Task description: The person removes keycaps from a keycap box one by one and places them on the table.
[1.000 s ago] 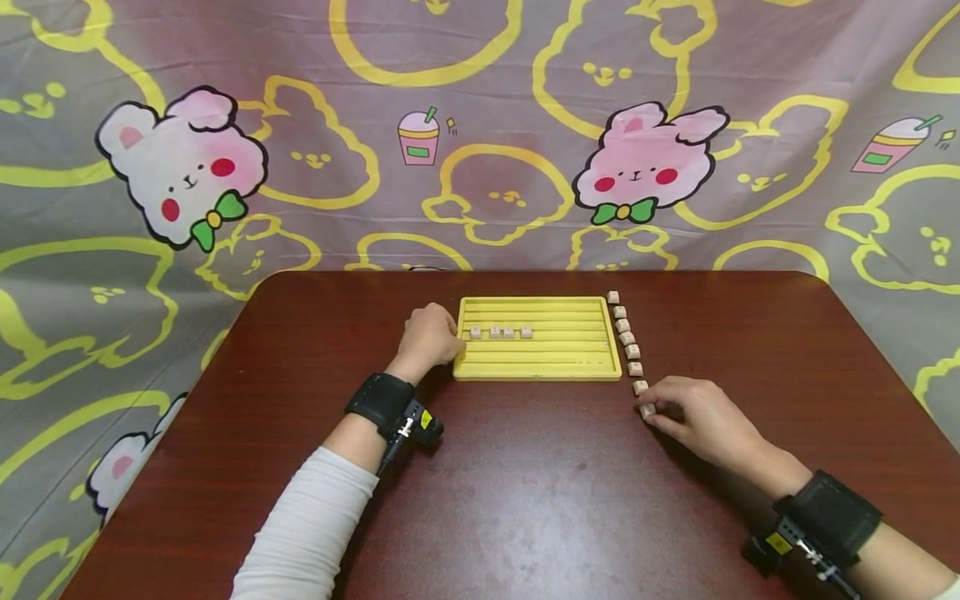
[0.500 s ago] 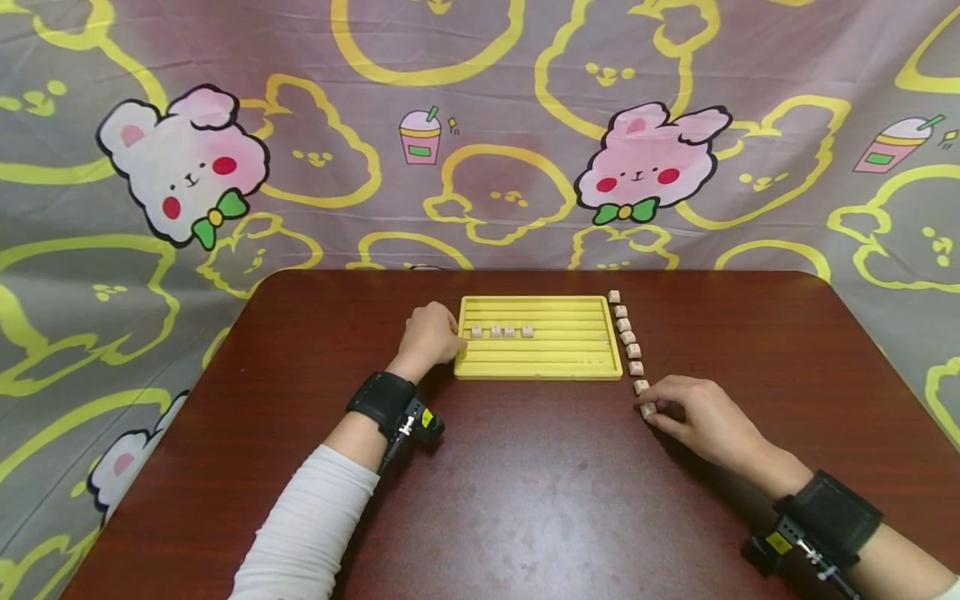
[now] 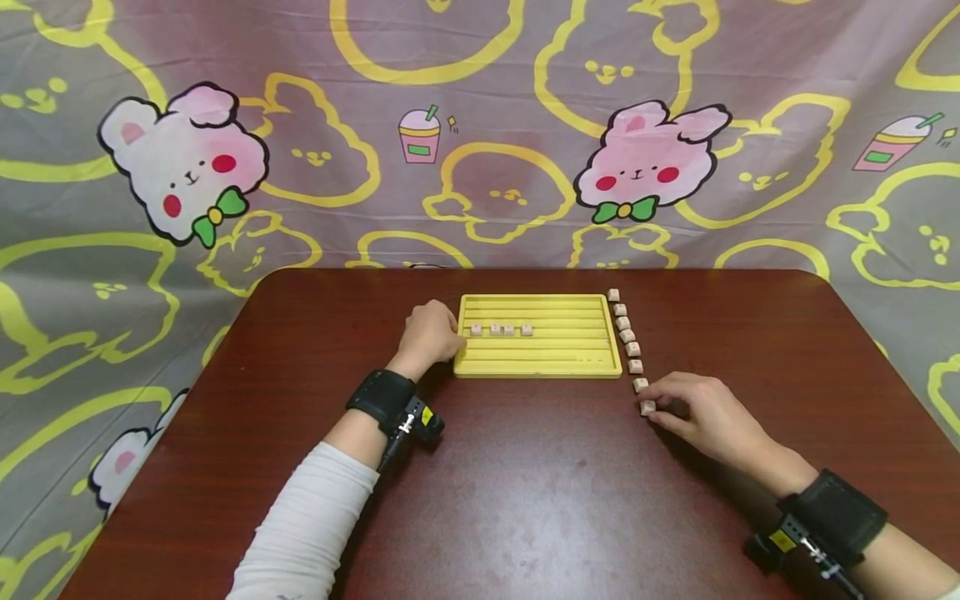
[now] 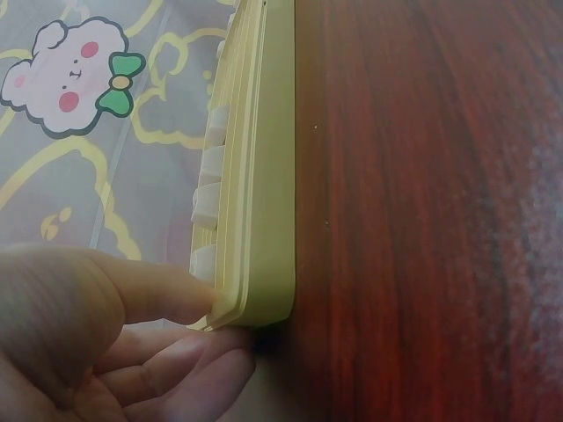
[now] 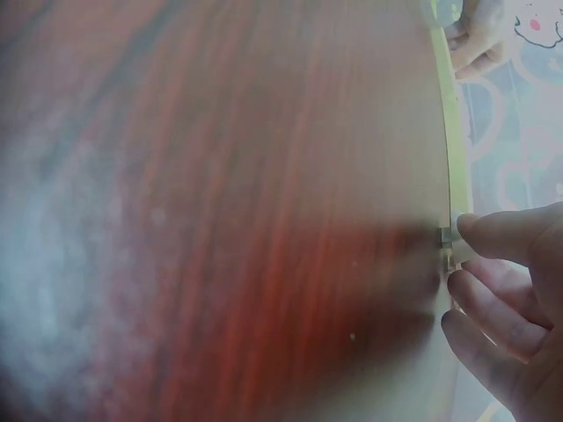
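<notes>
Dark reddish-brown wood-grain surface (image 3: pixel 540 467) fills the lower frame of the head view, rounded far corners, a pale glare patch bottom ctr. Behind it, across the upper frame, hangs a grey-pink cloth (image 3: pixel 502 108) w/ yellow outline figures, two bunny prints (image 3: pixel 637 158) in green bows (upper L and upper R) & pink cup prints (image 3: pixel 419 150). Ridged yellow tray (image 3: pixel 562 343) lies flat on the surface, approx. mid-frame, w/ four small pale blocks (image 3: pixel 509 330) in one row, L half. Just R of the tray, eight loose blocks (image 3: pixel 635 366) run in a slanting line from the far edge down toward ctr-right. Left hand (image 3: pixel 431 335), ctr-left, has its fingers pinching the tray's L end, thumb on the rim. Right hand (image 3: pixel 708 417), right of ctr, has thumb & index pinching the nearest block (image 3: pixel 647 408) of that line, down at surface level. Black straps (image 3: pixel 381 398) w/ small cams on both wrists; white sleeve (image 3: pixel 307 521) on the L arm, lower left.
</notes>
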Action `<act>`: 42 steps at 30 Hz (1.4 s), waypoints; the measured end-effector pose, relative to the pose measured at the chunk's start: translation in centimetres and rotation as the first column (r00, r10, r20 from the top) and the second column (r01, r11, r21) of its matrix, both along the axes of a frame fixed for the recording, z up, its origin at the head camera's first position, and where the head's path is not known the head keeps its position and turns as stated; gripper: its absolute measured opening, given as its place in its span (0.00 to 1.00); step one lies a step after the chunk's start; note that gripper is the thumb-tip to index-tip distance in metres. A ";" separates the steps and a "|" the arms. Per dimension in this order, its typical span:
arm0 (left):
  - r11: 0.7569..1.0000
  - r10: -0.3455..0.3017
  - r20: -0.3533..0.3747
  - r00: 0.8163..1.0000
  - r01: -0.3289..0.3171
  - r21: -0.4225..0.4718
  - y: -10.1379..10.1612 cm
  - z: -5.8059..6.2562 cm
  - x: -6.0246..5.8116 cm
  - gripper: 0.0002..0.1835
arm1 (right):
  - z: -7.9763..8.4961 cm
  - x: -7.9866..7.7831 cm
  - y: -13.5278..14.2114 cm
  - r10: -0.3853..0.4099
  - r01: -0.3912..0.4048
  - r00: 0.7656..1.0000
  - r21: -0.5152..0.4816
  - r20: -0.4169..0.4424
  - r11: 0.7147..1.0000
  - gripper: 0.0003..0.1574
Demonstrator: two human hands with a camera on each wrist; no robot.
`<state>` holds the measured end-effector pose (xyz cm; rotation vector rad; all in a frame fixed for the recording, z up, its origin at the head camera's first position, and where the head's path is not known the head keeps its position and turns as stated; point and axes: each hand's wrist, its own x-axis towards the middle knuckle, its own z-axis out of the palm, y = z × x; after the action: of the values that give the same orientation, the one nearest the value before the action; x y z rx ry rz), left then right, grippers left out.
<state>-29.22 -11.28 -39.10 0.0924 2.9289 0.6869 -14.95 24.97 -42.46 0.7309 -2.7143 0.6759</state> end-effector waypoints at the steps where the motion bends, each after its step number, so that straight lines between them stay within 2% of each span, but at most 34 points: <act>1: 1.000 0.000 -0.003 1.000 0.000 -0.002 0.0 0.0 0.0 0.20 | 0.0 0.0 0.0 0.001 -0.001 1.000 0.001 -0.002 1.000 0.16; 8: 1.000 -0.002 -0.010 1.000 0.002 -0.004 -0.1 -0.1 0.0 0.20 | 0.7 0.0 0.0 -0.002 0.002 1.000 0.001 -0.007 1.000 0.16; 15: 1.000 0.001 -0.005 1.000 -0.001 0.001 -0.1 0.0 0.1 0.18 | 1.8 -0.6 -0.6 0.034 -0.034 0.999 0.002 -0.002 0.999 0.15; 22: 1.000 0.009 0.006 1.000 -0.009 -0.001 0.0 0.1 0.1 0.19 | 2.6 -1.8 -1.8 0.052 -0.055 0.997 0.054 0.056 0.997 0.14; 33: 1.000 0.020 0.022 1.000 -0.020 0.005 0.1 0.1 0.1 0.20 | 3.6 -4.9 -5.2 0.084 -0.096 0.989 0.100 0.121 0.990 0.15; 42: 1.000 -0.021 -0.035 0.999 0.021 -0.013 -0.2 -0.1 0.0 0.23 | 3.9 -7.4 -7.7 0.093 -0.110 0.986 0.117 0.138 0.987 0.16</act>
<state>-29.19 -11.46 -39.25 0.1355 2.9612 0.6698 -22.34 17.29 -38.61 0.8894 -2.8773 0.6017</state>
